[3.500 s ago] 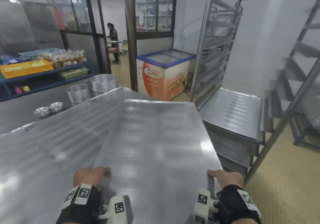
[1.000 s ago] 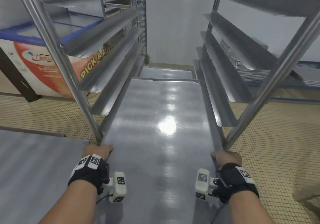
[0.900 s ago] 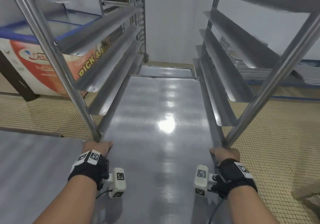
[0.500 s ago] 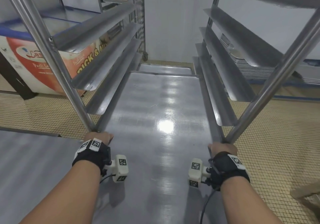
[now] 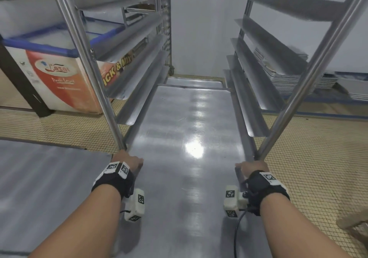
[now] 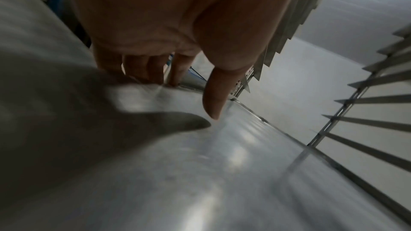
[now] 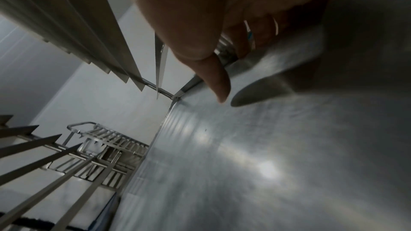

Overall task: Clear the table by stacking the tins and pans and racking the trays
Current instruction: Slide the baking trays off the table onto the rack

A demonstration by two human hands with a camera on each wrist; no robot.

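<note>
Tray (image 5: 185, 138) fills frame centre, long axis running up-frame between the rack (image 5: 89, 62) rails. Left hand (image 5: 127, 161) grips its near left edge, right hand (image 5: 253, 168) its near right edge; fingers curled under the rim, thumbs on top. Second tray (image 5: 193, 82) lies beyond, upper centre.

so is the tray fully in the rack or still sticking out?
Partly in. The tray has its far end between the rack rails, while its near end juts past the front posts, gripped by the left hand and right hand.
</note>
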